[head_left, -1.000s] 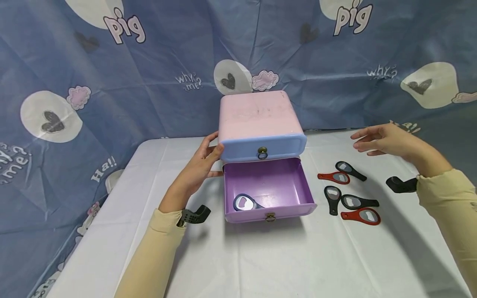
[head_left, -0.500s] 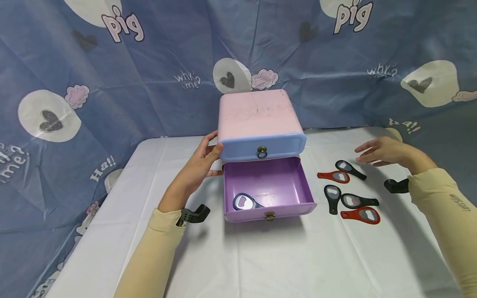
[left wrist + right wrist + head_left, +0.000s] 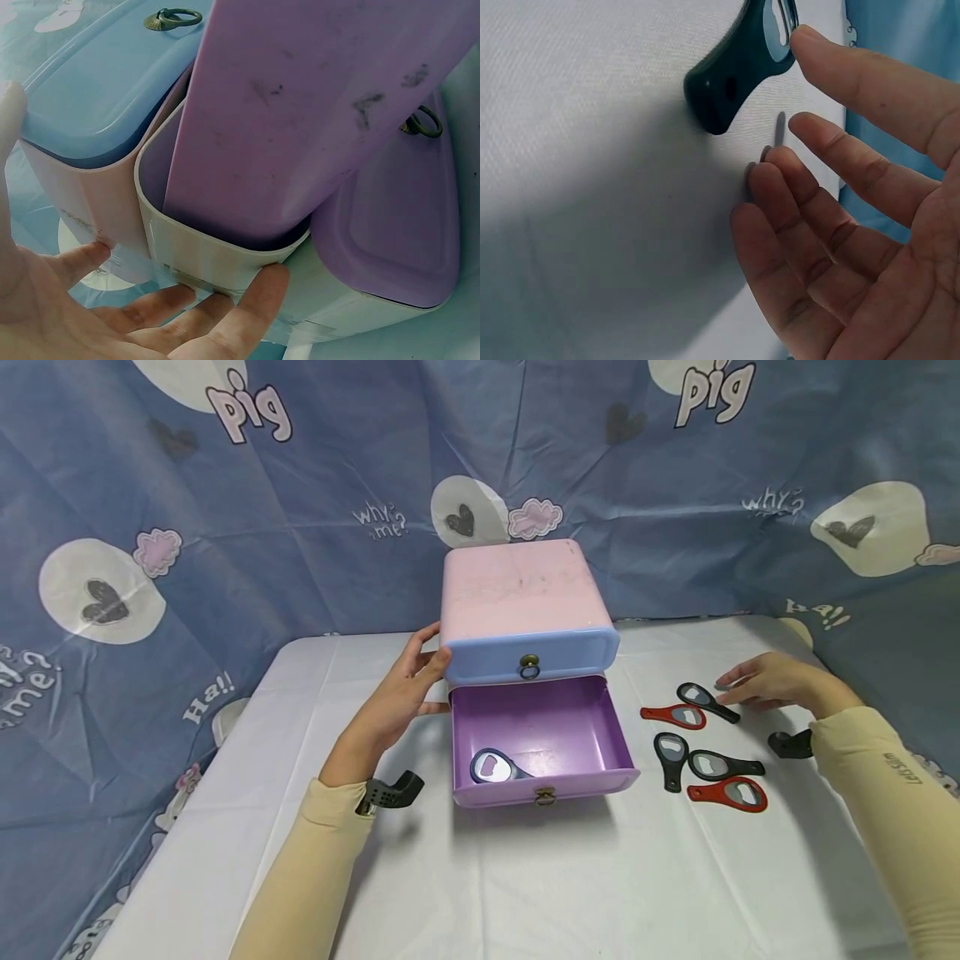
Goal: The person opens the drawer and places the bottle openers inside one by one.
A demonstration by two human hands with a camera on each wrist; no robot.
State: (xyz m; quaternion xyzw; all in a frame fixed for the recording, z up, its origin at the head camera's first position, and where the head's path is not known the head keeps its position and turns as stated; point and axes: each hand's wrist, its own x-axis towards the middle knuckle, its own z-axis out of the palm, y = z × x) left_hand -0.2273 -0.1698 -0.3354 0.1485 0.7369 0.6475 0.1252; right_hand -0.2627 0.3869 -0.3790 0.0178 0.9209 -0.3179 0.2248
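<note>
Left hand (image 3: 392, 703), left of centre: fingers spread, touching the left side of drawer unit (image 3: 525, 593). Centre: purple drawer (image 3: 536, 718) out, navy opener (image 3: 491, 767) in its front-left corner. Right of centre, on table (image 3: 570, 893): two red openers (image 3: 727, 794), two lower black openers (image 3: 671, 762), upper black opener (image 3: 707, 701). Right hand (image 3: 791, 683), right: fingers loosely extended beside that last one, contact unclear.

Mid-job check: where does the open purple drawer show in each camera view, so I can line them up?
Head: the open purple drawer is near the centre, just below the blue drawer.
Left wrist: upper middle, running to the top right, between the blue drawer and a closed purple drawer.
Right wrist: not in it.
Shared landmark: the blue drawer's ring handle, in head and left wrist only.
</note>
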